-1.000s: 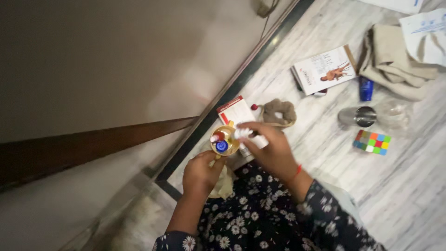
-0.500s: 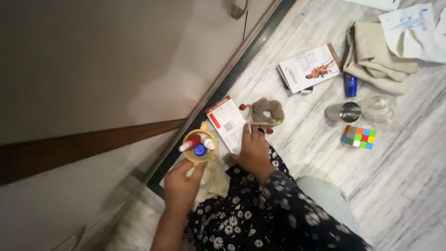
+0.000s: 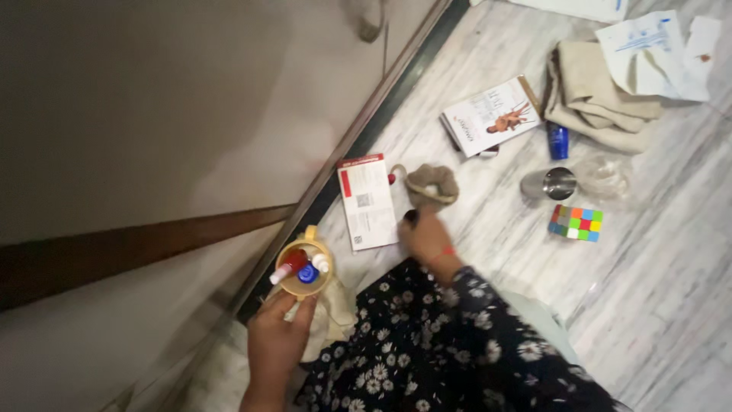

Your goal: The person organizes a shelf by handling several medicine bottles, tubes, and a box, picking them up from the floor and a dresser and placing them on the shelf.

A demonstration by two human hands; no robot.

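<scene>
Fingers of the left hand (image 3: 276, 336) gripped a yellow cup (image 3: 304, 268) of small bottles at near left; the right hand (image 3: 427, 235), well apart, closed on a small dark object (image 3: 412, 217) beside a brown scrunchie (image 3: 431, 185); a white card (image 3: 368, 201) lay between them; a colour cube (image 3: 576, 223) sat right.

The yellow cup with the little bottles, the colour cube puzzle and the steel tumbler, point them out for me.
yellow cup (image 3: 284, 284): head view, on its left rim.
colour cube puzzle (image 3: 576, 223): head view, middle of its top face.
steel tumbler (image 3: 550, 184): head view, near its open mouth.
</scene>
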